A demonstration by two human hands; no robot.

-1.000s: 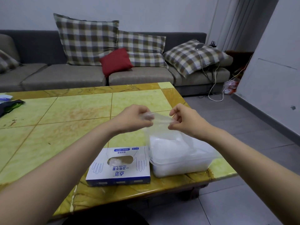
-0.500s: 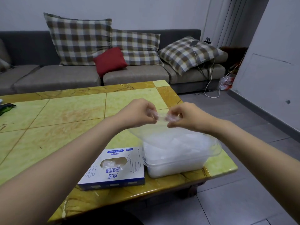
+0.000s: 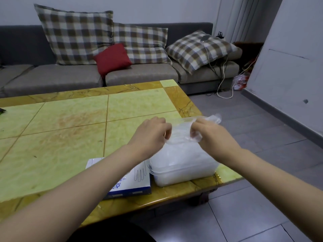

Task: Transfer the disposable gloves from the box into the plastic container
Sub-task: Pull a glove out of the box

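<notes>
Just right of the frame's centre, both hands hold one thin clear glove (image 3: 181,131) above the plastic container (image 3: 183,170). The left hand (image 3: 150,135) has its fingers curled and pinches the glove's lower left edge. The right hand (image 3: 212,135) is closed around the other end, with bunched film sticking out past its knuckles toward the upper right. The glove is stretched between the two hands.

The container sits on the lower right corner of the yellow-green table (image 3: 70,137), near the edge, and is already piled with cloudy white gloves up to its rim. Touching or just beside its left wall lies the glove box (image 3: 138,179), flat, white with a blue edge and a hand outline printed on top; the left forearm covers most of it.

Across the top of the frame runs a grey sofa (image 3: 139,74) with checked cushions and one red cushion (image 3: 112,58).
</notes>
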